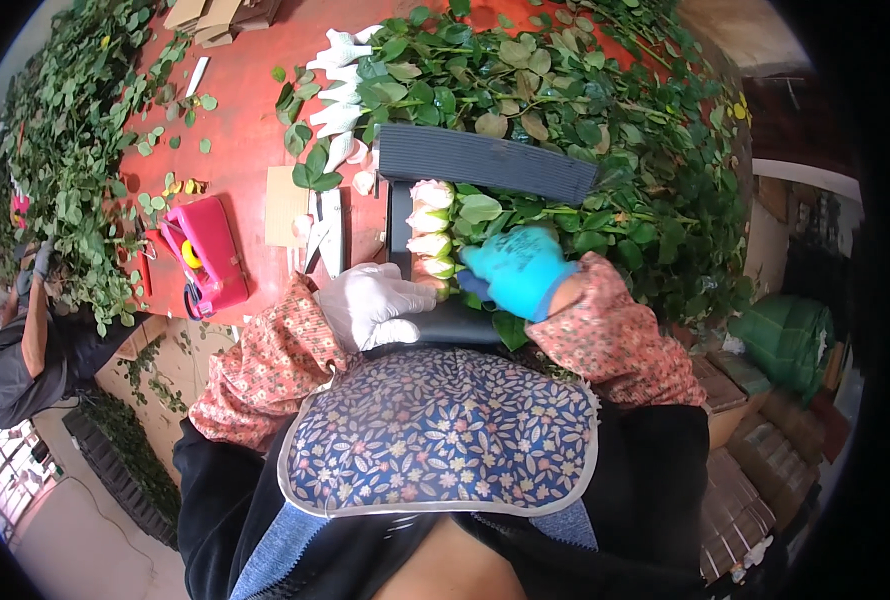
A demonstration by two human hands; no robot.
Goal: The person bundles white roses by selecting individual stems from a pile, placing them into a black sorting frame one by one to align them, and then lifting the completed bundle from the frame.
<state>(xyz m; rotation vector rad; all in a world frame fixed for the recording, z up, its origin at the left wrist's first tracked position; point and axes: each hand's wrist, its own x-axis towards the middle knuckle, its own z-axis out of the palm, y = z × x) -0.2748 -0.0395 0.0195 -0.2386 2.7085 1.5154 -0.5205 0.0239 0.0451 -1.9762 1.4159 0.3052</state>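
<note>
A column of pale pink roses [430, 218] lies on a black stand [399, 225] in front of me, heads to the left and leafy stems to the right. My left hand [373, 304], in a white glove, rests at the near end of the column. Its fingers stretch toward the lowest rose head, with the thumb apart. Just right of the heads is my right hand [521, 272] in a blue glove. Its fingers are curled in over the stems, and whatever lies within them is hidden. A dark ribbed flap [485, 162] slants above the roses.
Left of the stand lie a white-handled cutting tool [327, 235], a cardboard piece [286, 207] and a pink tape dispenser [210, 258]. White-netted flower heads [341, 90] and leafy stems [485, 85] lie beyond on the red table [255, 110]. A co-worker [25, 350] is at far left.
</note>
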